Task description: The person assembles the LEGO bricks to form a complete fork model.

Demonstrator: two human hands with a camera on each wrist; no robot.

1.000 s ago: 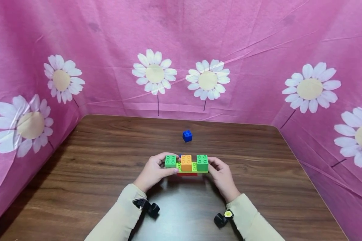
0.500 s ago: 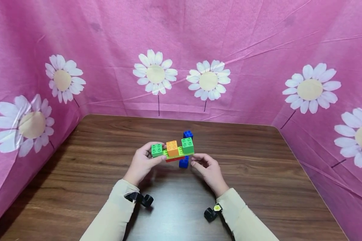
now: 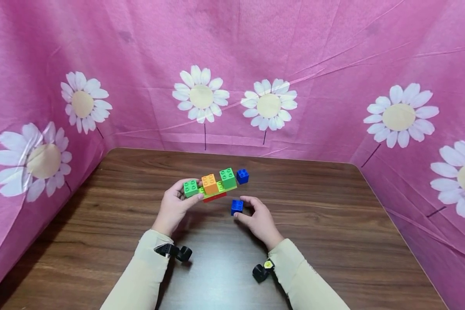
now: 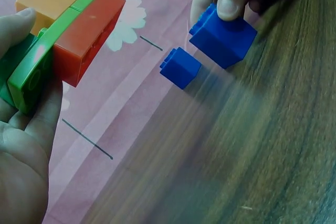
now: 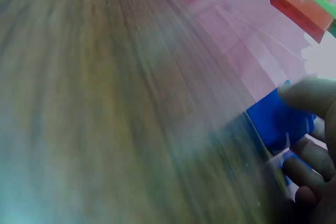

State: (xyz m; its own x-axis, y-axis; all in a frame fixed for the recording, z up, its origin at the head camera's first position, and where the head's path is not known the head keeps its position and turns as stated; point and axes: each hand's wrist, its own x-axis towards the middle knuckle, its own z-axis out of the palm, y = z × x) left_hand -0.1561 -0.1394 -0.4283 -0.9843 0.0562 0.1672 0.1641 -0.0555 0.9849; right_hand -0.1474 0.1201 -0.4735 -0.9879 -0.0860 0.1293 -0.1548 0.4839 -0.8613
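Observation:
My left hand (image 3: 171, 210) holds a joined block build up off the table, thumb in front and fingers behind its left end. Along a lime green strip (image 4: 47, 43) of the build stand a green brick (image 3: 190, 188), an orange brick (image 3: 209, 184) and another green brick (image 3: 227, 178). Beneath the strip is a red brick (image 3: 215, 197). My right hand (image 3: 260, 220) pinches a blue brick (image 3: 237, 207) between thumb and fingers, studs upward. In the right wrist view the fingers hide part of this blue brick (image 5: 275, 121).
A second blue brick (image 3: 242, 175) stands on the wooden table (image 3: 314, 193) farther back, just right of the build's end. Pink flowered cloth (image 3: 232, 51) rises behind and along both sides. Small black cameras (image 3: 184, 254) hang at both wrists.
The left hand has carried the build left and away, tilting its right end farther back. The right hand has let go of the build and taken hold of the nearer blue brick.

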